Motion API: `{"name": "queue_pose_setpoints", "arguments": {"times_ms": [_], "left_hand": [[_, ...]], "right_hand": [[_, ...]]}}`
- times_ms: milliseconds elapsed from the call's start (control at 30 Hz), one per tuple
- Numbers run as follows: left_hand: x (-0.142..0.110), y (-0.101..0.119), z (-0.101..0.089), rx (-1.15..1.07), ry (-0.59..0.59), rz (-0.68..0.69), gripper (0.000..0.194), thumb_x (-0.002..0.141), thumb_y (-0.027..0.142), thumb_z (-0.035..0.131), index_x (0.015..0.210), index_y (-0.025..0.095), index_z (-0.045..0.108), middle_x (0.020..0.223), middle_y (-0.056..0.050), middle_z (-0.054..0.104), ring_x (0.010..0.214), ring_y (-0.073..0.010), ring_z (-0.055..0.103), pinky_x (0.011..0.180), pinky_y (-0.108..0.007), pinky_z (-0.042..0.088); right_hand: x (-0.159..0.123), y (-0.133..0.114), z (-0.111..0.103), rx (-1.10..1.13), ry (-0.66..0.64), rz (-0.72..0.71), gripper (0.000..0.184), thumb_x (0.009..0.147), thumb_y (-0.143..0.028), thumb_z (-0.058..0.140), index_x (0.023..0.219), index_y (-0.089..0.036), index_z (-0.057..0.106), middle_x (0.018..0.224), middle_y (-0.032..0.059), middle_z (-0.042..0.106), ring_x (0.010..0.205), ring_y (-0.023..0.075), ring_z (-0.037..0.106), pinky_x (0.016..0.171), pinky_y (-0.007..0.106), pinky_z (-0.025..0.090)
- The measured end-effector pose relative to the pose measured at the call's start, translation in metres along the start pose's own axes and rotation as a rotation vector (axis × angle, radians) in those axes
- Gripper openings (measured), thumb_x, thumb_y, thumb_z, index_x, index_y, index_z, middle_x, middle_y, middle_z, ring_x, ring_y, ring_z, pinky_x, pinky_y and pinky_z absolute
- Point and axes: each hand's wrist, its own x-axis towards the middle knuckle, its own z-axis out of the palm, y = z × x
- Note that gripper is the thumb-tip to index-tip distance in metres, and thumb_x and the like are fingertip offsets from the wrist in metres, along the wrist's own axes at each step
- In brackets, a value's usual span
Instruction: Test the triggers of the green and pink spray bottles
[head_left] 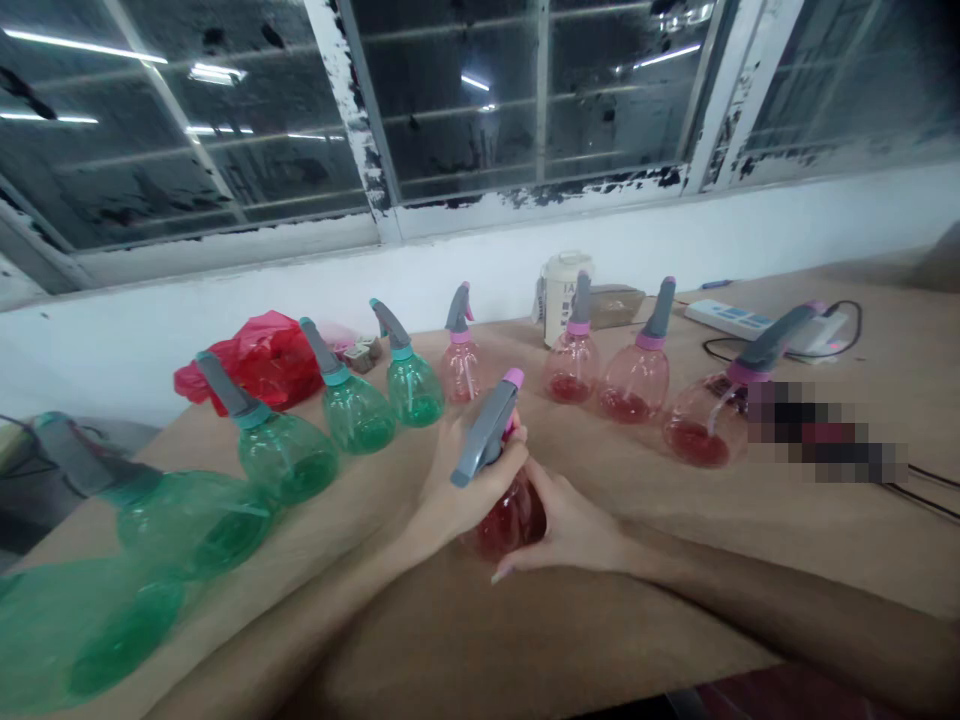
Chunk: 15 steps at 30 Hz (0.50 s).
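A pink see-through spray bottle (508, 525) with a grey and pink trigger head stands in front of me at the middle of the table. My left hand (461, 490) is closed around its neck, just under the trigger head. Around the right side of its round body curves my right hand (581, 525), the thumb low near the base. The hands touch at the bottle's shoulder. Behind them is another pink spray bottle (461, 368). To the left runs a row of several green spray bottles, one of them close to my left hand (415, 388).
Three pink spray bottles stand at the right, the middle one (634, 385) near a white cup (559, 300). A power strip (739, 322) with cables lies at the back right. A red plastic bag (274, 355) rests behind the green bottles, before the wall below the windows.
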Motion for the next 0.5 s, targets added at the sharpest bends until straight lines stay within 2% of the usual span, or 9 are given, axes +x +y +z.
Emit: {"name": "queue_pose_setpoints", "arguments": {"times_ms": [133,233,500], "left_hand": [[0.0,-0.004,0.0,-0.041,-0.026,-0.034,0.004,0.08,0.023,0.054,0.08,0.021,0.057,0.071,0.002,0.059,0.064,-0.0135,0.057,0.067,-0.028,0.049],[-0.001,-0.008,0.002,-0.076,-0.015,-0.054,0.014,0.082,0.027,0.053,0.094,0.021,0.059,0.073,0.001,0.062,0.068,-0.0152,0.061,0.069,-0.029,0.051],[-0.002,-0.011,0.006,-0.073,-0.007,-0.03,0.023,0.082,0.026,0.054,0.104,0.022,0.061,0.091,-0.003,0.069,0.077,-0.0162,0.065,0.073,-0.03,0.053]], "right_hand": [[0.0,0.003,0.0,-0.032,0.012,0.042,0.096,0.051,-0.049,0.084,0.132,-0.024,0.039,0.129,0.0108,0.055,0.117,0.0319,0.054,0.097,0.052,0.045],[-0.001,0.006,-0.002,-0.047,0.011,0.044,0.096,0.052,-0.05,0.083,0.133,-0.024,0.038,0.13,0.0111,0.054,0.118,0.0321,0.053,0.098,0.053,0.044],[-0.001,0.01,-0.005,-0.114,0.01,0.06,0.1,0.05,-0.054,0.083,0.134,-0.025,0.035,0.132,0.0108,0.051,0.121,0.0315,0.049,0.1,0.052,0.041]]}}
